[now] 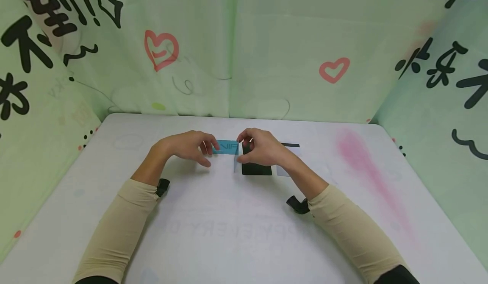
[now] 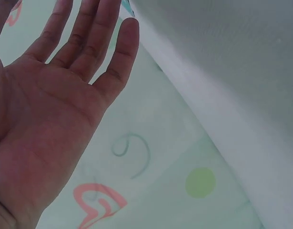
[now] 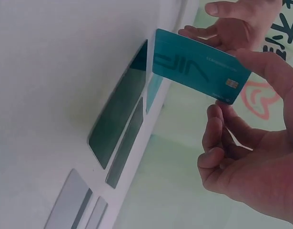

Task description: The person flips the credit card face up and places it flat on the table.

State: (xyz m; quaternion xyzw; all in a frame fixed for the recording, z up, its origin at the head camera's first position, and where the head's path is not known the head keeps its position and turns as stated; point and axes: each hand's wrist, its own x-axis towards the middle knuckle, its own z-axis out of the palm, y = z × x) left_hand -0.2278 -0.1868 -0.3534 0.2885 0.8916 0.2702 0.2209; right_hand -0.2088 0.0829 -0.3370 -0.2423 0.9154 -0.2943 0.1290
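My right hand (image 1: 261, 147) pinches a teal bank card (image 3: 198, 67) marked VIP, with a chip near one end, between thumb and fingertips. It holds the card upright on edge above the table. A second teal card (image 1: 225, 147) lies flat behind it. My left hand (image 1: 190, 145) has its fingertips over that card's left end; whether they touch it cannot be told. Under and beside my right hand lie a black card (image 1: 256, 169) and another dark card (image 3: 125, 147). The left wrist view shows my left palm (image 2: 46, 114) with loosely extended fingers.
To the right, a pale card with a black stripe (image 1: 291, 149) and another pale card (image 1: 282, 171) lie on the white table (image 1: 213, 233). Green printed curtains (image 1: 267, 63) hang along the table's back and sides.
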